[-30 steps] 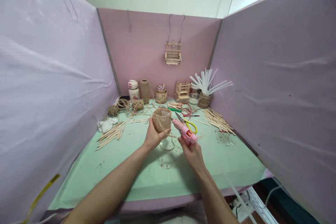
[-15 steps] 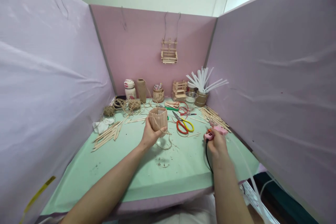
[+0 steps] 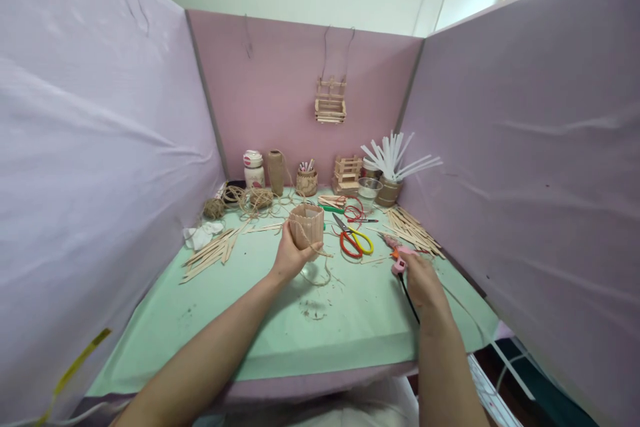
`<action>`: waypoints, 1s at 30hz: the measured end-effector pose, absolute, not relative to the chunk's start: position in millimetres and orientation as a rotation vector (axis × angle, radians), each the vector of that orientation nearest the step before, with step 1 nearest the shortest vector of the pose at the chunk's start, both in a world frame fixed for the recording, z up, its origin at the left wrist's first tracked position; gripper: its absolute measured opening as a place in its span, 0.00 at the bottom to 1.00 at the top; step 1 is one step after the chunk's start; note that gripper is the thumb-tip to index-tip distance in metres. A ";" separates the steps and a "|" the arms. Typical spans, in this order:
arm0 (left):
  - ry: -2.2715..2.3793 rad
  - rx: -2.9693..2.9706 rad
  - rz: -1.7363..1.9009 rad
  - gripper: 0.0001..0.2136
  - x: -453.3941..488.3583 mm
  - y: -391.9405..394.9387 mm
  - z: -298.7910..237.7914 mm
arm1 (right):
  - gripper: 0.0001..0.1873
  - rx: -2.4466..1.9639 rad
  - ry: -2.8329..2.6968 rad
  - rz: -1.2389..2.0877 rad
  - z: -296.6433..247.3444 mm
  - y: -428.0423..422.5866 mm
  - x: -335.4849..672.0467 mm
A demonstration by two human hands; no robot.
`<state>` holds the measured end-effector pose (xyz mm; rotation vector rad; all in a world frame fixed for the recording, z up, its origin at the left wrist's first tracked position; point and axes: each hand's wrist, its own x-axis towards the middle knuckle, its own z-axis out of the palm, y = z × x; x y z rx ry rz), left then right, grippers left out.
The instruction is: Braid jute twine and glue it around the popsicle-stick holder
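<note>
My left hand (image 3: 289, 257) is closed round a small cup made of wooden sticks (image 3: 307, 225), held upright just above the green table mat (image 3: 240, 320). A strand of twine (image 3: 320, 275) hangs from the cup and loops onto the mat. My right hand (image 3: 423, 282) rests low on the mat to the right, its fingers round the handle of a pink glue gun (image 3: 396, 255). The gun lies on the mat with its nozzle pointing away to the back left. Its black cord (image 3: 409, 297) runs back under my wrist.
Red and yellow scissors (image 3: 354, 241) lie between my hands. Wooden stick piles sit at the right (image 3: 414, 229) and the left (image 3: 210, 256). Twine balls (image 3: 261, 199), a jar (image 3: 253, 170), a plastic cup (image 3: 370, 189) and white glue sticks (image 3: 397, 157) line the back. Purple panels wall three sides.
My right hand has carried the glue gun away from the cup to the right and lowered it onto the mat. My left hand has kept the cup almost still.
</note>
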<state>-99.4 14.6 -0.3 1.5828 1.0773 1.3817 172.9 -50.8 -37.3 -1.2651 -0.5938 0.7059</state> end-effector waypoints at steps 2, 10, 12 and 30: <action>1.083 1.602 1.382 0.35 -98.9 13.4 -0.3 | 0.13 -1.417 -0.658 0.555 -31.5 -55.5 161.3; 1.123 1.668 1.393 0.39 -95.9 10.1 -4.8 | 0.13 -1.359 -1.453 0.148 26.1 -71.4 53.0; 1.113 1.673 1.407 0.40 -95.5 11.7 -8.1 | 0.12 -1.389 -1.497 0.072 28.9 -68.8 34.8; 1.168 1.802 1.435 0.38 -95.6 13.7 -14.9 | 0.09 -1.445 -1.427 -0.091 25.0 -51.6 20.9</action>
